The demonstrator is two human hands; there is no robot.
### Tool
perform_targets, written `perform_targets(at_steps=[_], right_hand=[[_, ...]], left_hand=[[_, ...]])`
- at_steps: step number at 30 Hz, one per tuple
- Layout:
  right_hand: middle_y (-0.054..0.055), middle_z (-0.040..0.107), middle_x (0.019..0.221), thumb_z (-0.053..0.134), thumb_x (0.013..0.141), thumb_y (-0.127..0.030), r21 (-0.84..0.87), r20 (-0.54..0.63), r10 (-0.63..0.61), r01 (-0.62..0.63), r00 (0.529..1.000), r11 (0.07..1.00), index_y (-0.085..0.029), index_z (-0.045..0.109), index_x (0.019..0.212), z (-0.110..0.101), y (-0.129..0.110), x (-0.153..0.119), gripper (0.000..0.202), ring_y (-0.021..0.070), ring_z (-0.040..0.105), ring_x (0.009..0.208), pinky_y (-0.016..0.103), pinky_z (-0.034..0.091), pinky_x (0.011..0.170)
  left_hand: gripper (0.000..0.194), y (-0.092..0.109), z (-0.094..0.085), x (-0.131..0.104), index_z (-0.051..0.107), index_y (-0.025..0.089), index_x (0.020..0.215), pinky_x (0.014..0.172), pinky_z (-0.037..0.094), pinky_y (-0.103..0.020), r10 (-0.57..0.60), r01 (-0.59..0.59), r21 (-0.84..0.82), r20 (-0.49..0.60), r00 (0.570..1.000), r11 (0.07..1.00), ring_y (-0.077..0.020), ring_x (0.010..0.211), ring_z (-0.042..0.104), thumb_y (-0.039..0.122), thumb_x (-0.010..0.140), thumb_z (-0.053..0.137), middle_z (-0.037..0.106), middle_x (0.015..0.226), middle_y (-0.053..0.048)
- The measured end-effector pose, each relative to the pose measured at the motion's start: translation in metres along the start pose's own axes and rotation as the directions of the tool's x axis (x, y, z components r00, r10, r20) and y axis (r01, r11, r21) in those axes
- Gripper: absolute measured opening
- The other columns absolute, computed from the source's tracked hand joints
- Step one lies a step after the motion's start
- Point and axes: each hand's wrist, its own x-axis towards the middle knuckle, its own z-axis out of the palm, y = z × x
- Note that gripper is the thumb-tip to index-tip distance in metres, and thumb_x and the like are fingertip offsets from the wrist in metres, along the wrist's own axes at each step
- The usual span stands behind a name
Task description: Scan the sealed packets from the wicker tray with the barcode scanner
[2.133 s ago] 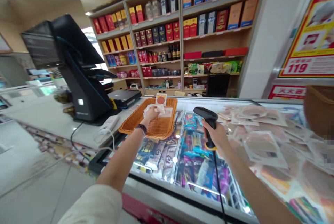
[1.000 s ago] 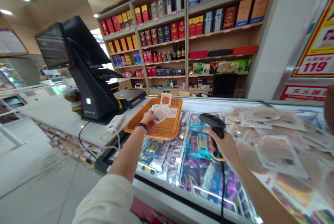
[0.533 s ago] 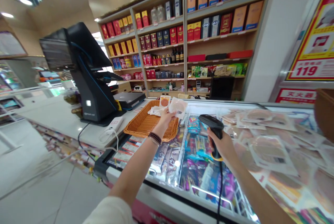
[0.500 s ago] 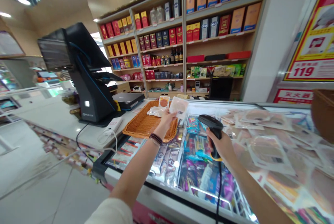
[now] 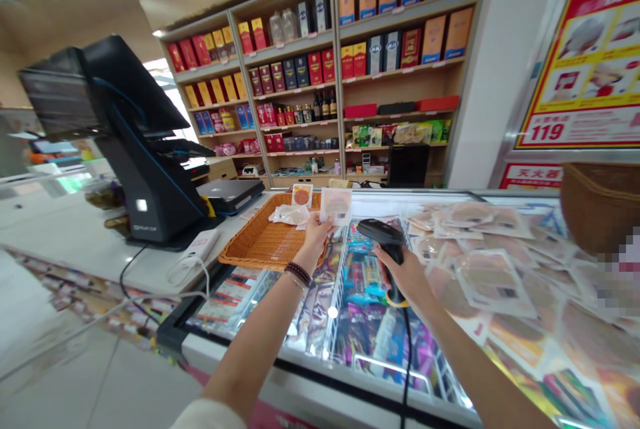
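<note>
My left hand (image 5: 317,232) pinches a clear flat food packet (image 5: 336,206) by its lower edge, held up at the right side of the orange wicker basket (image 5: 255,242). In my right hand (image 5: 404,274) is a black barcode scanner (image 5: 383,237), fingers wrapped round its handle and its head pointing left toward the packet. A cord hangs from the handle. Inside the basket, at the back, lie a crumpled clear plastic packet (image 5: 289,214) and a packet with an orange-brown round picture (image 5: 302,196).
Under my hands is a glass-topped freezer with colourful packs (image 5: 365,322). Many flat clear packets (image 5: 493,279) are spread over its right side, beside a brown basket (image 5: 593,209). A checkout terminal (image 5: 135,149) and a white power strip (image 5: 200,246) stand left. Shelves of boxes (image 5: 300,72) line the back.
The view has turned slightly right, so everything sits further left. The packet in my left hand is now more upright and faces me. Both grips stay the same.
</note>
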Motion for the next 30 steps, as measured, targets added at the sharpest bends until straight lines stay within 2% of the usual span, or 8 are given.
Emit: perform_targets(at_steps=[7, 21, 26, 28, 30], right_hand=[[0.001, 0.052, 0.039, 0.071, 0.074, -0.070, -0.001, 0.021, 0.015, -0.015, 1.000, 1.000, -0.024, 0.053, 0.051, 0.002, -0.005, -0.002, 0.055, 0.0126, 0.046, 0.033, 0.027, 0.039, 0.039], [-0.001, 0.052, 0.041, 0.073, 0.072, -0.069, 0.055, -0.015, 0.013, -0.012, 1.000, 0.998, -0.024, 0.053, 0.057, 0.001, -0.005, -0.001, 0.052, 0.0125, 0.047, 0.034, 0.026, 0.038, 0.038], [-0.003, 0.053, 0.045, 0.075, 0.073, -0.064, 0.098, -0.058, -0.002, 0.008, 0.998, 0.995, -0.022, 0.056, 0.059, -0.020, -0.009, -0.002, 0.048, 0.0112, 0.047, 0.035, 0.025, 0.039, 0.038], [-0.003, 0.054, 0.046, 0.076, 0.072, -0.063, 0.115, -0.109, 0.002, 0.010, 0.994, 0.993, -0.022, 0.057, 0.064, -0.034, -0.011, -0.003, 0.046, 0.0116, 0.048, 0.035, 0.024, 0.038, 0.037], [-0.004, 0.054, 0.046, 0.077, 0.071, -0.064, 0.122, -0.160, 0.004, 0.015, 0.987, 0.992, -0.023, 0.056, 0.065, -0.050, -0.014, -0.005, 0.047, 0.0118, 0.047, 0.035, 0.025, 0.037, 0.036]], left_hand=[[0.047, -0.004, 0.000, 0.001, 0.058, 0.017, 0.090, 0.080, 0.062, -0.034, 0.040, -0.041, -0.062, -0.004, 0.999, 0.997, -0.0138, 0.075, 0.069, 0.018, 0.057, 0.092, 0.068, 0.081, -0.001], [0.037, -0.002, 0.000, 0.000, 0.057, 0.016, 0.090, 0.083, 0.062, -0.034, 0.019, -0.019, -0.024, 0.003, 1.000, 1.000, -0.0127, 0.075, 0.070, 0.013, 0.067, 0.086, 0.071, 0.086, -0.003], [0.035, 0.008, 0.003, 0.002, 0.061, 0.015, 0.089, 0.080, 0.063, -0.035, -0.030, 0.017, 0.157, 0.083, 0.996, 0.987, -0.0165, 0.075, 0.073, 0.013, 0.067, 0.088, 0.072, 0.084, -0.004], [0.035, 0.012, 0.011, 0.005, 0.062, 0.014, 0.087, 0.079, 0.064, -0.035, -0.095, 0.064, 0.225, 0.132, 0.987, 0.972, -0.0180, 0.075, 0.074, 0.011, 0.066, 0.089, 0.073, 0.082, -0.004], [0.036, 0.014, 0.027, 0.007, 0.062, 0.015, 0.087, 0.078, 0.064, -0.032, -0.145, 0.098, 0.245, 0.181, 0.973, 0.965, -0.0186, 0.076, 0.075, 0.009, 0.066, 0.090, 0.074, 0.081, -0.005]])
